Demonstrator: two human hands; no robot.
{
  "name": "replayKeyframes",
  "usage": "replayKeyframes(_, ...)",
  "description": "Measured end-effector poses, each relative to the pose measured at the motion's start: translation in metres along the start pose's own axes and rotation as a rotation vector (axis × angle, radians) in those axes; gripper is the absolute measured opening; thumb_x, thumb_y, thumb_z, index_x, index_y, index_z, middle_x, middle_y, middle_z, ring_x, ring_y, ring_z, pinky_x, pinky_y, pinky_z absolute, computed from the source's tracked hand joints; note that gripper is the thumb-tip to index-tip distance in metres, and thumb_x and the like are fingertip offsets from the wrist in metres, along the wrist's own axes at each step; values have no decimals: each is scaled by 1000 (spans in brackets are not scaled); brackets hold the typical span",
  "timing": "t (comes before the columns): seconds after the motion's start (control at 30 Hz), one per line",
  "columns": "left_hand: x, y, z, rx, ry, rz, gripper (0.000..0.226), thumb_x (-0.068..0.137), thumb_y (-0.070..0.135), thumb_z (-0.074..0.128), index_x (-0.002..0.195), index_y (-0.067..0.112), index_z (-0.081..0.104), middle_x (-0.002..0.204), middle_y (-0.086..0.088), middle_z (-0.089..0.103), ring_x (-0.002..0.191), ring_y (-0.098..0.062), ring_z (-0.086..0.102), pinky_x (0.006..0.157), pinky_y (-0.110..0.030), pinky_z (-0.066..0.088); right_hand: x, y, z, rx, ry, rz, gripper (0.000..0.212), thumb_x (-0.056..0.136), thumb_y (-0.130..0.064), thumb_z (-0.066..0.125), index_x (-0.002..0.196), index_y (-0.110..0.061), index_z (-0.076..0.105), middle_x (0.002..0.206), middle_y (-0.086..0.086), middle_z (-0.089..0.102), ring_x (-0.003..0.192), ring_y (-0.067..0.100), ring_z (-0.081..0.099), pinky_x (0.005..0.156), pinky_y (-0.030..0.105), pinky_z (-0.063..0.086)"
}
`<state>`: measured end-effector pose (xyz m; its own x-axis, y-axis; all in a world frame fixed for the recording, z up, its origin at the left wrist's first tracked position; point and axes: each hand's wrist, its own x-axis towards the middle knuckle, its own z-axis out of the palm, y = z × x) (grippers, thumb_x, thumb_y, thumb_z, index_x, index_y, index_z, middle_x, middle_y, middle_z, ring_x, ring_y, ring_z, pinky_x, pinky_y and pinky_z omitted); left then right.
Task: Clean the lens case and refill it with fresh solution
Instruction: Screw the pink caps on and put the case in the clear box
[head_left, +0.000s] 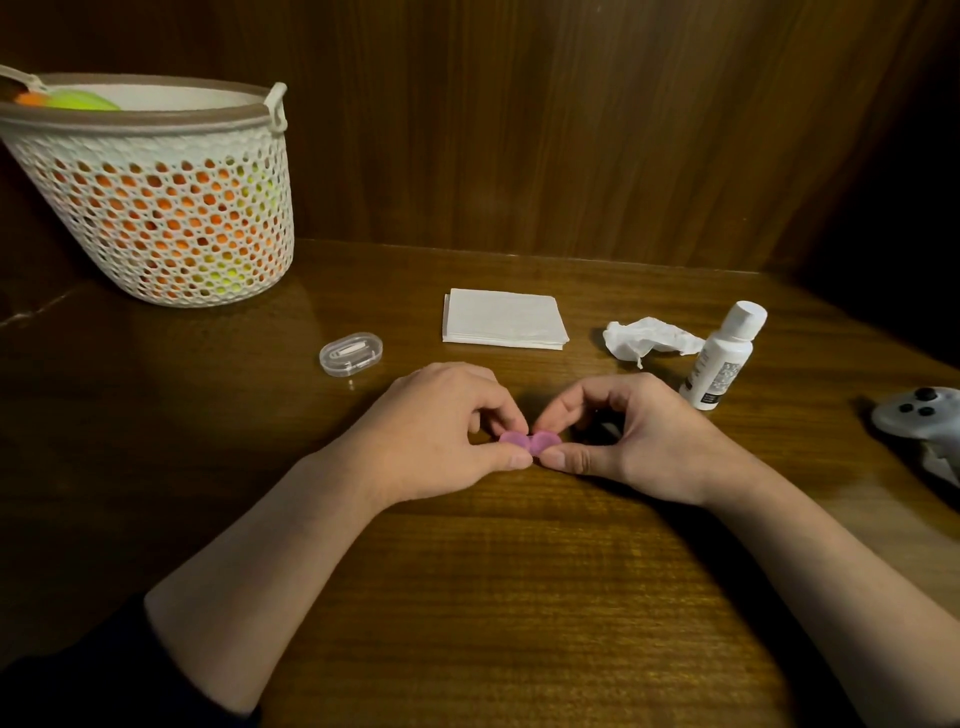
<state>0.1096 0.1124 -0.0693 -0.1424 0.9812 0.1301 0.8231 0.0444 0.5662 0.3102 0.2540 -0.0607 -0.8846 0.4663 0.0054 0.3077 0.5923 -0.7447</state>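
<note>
A small pink lens case with two round caps lies on the wooden table at the centre. My left hand pinches its left cap between thumb and fingers. My right hand pinches its right cap the same way. A white solution bottle with its cap on stands to the right of my right hand. A crumpled tissue lies just left of the bottle. A folded stack of white tissues rests behind my hands.
A clear plastic oval box sits to the back left of my hands. A white mesh basket with orange and green contents stands at the far left. A grey game controller lies at the right edge. Wooden walls close the back.
</note>
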Motion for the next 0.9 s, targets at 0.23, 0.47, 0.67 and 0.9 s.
replayKeyframes(0.23,-2,-3,-2,45,6,15,24,88,56,79,111,49,76,103,30,66,94,9,56,80,-26,43,1,2,0,10,6,-11,20,86,-31,89,102,-35,79,104,-18,81,103,0,74,102,41,56)
replayKeyframes(0.47,1,-4,-1,66,62,8,22,85,61,79,98,44,76,92,27,66,91,10,54,71,-20,37,2,2,1,7,15,-8,21,81,-39,88,101,-37,79,103,-20,81,103,-2,74,100,36,55)
replayKeyframes(0.67,2,-5,-1,14,-37,25,16,93,43,80,108,45,77,106,27,64,98,2,58,79,-22,45,3,5,1,-8,20,-19,20,84,-35,89,101,-36,79,102,-20,81,103,-2,74,98,32,54)
replayKeyframes(0.9,-2,-5,-2,125,40,50,33,84,68,75,110,47,74,101,30,64,90,10,55,79,-21,38,3,5,1,-12,26,-9,21,83,-35,89,101,-38,79,103,-21,81,103,-3,73,102,39,56)
